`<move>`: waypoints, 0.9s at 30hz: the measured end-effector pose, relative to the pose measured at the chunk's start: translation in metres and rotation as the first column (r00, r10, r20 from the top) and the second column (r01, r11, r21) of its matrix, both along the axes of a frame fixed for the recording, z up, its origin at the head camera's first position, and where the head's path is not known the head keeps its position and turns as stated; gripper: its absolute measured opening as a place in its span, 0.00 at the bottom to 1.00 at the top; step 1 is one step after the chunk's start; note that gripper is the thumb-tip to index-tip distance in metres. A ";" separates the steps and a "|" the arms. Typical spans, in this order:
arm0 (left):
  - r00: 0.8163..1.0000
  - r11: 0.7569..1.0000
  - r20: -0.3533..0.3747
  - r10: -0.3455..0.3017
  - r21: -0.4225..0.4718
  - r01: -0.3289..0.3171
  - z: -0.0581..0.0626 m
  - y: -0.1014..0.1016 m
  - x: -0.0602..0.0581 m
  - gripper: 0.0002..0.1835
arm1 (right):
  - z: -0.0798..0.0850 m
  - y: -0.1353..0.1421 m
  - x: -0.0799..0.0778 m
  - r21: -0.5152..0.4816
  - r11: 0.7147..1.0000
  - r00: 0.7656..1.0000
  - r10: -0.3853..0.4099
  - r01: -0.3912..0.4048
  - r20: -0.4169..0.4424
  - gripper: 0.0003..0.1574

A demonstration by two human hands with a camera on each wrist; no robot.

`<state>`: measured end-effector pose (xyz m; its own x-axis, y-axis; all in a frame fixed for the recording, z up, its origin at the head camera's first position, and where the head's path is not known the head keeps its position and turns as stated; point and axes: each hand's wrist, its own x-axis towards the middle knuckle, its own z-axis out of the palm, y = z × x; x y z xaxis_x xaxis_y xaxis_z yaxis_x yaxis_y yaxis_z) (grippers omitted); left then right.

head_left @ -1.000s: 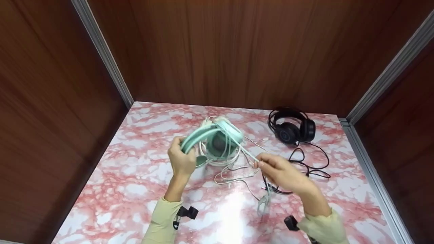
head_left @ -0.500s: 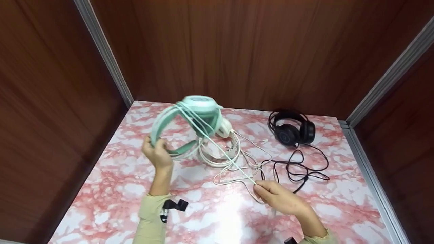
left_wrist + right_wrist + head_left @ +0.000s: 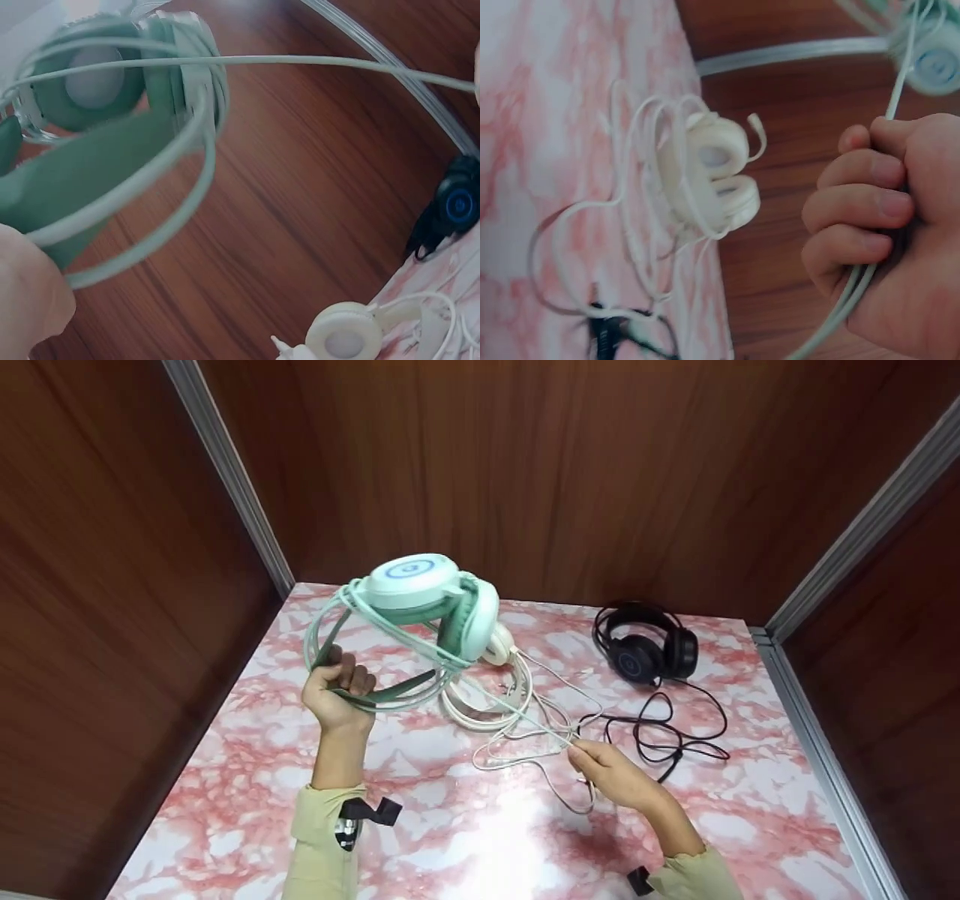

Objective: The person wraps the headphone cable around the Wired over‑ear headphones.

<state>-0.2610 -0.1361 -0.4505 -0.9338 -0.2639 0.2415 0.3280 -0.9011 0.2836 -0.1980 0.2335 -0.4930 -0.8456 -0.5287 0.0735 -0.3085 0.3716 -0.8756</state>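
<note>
Mint-green headphones (image 3: 409, 585) are held up over the table by my left hand (image 3: 337, 694), whose fingers curl round the headband. Loops of their pale green cable wrap the headband and ear cups. From there the cable (image 3: 895, 97) runs taut to my right hand (image 3: 615, 772); in the right wrist view the fingers (image 3: 862, 202) are curled round it and two strands come out below. Behind the mint pair, white headphones (image 3: 499, 645) lie on the table with their white cord (image 3: 517, 765) loosely coiled. The left wrist view shows the green headband (image 3: 90, 172) close by the hand.
Black headphones (image 3: 637, 652) lie at the back right, their black cord (image 3: 660, 724) looped toward the front and meeting the white cord. Brown wood-grain panels (image 3: 480, 472) enclose the pink-and-white marbled table (image 3: 262, 802) at the back and sides.
My left hand has lifted the mint headphones up and leftward, away from the white pair, and turned them. The right hand has drawn the cable toward the front, then moved slightly back.
</note>
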 end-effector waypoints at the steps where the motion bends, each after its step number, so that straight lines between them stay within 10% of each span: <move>1: 0.999 0.999 -0.015 -0.041 0.026 0.041 0.000 -0.001 0.000 0.08 | -0.002 0.001 -0.001 -0.019 1.000 1.000 0.007 -0.007 0.008 0.21; 11: 0.933 0.950 -0.203 -0.298 0.036 0.311 -0.005 -0.005 0.001 0.05 | -0.031 0.018 -0.014 -0.006 0.997 0.983 0.074 -0.074 0.170 0.27; 17: 0.821 0.865 -0.302 -0.485 -0.023 0.502 -0.013 -0.011 0.000 0.05 | -0.043 0.032 -0.024 -0.051 0.999 0.983 0.019 -0.010 0.180 0.19; 24: 0.738 0.834 -0.401 -0.543 -0.152 0.531 -0.026 -0.016 0.010 0.16 | -0.035 0.052 -0.040 -0.277 0.956 0.961 0.166 -0.101 0.221 0.14; 27: 0.641 0.792 -0.472 -0.605 -0.273 0.546 -0.029 -0.019 0.015 0.07 | -0.020 0.048 -0.049 -0.196 0.980 0.975 0.072 -0.030 0.210 0.11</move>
<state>-0.2463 -0.1549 -0.4795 -0.6132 0.3360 0.7149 -0.1293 -0.9355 0.3289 -0.2473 0.2811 -0.5135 -0.8247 -0.5655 -0.0038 -0.1193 0.1805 -0.9763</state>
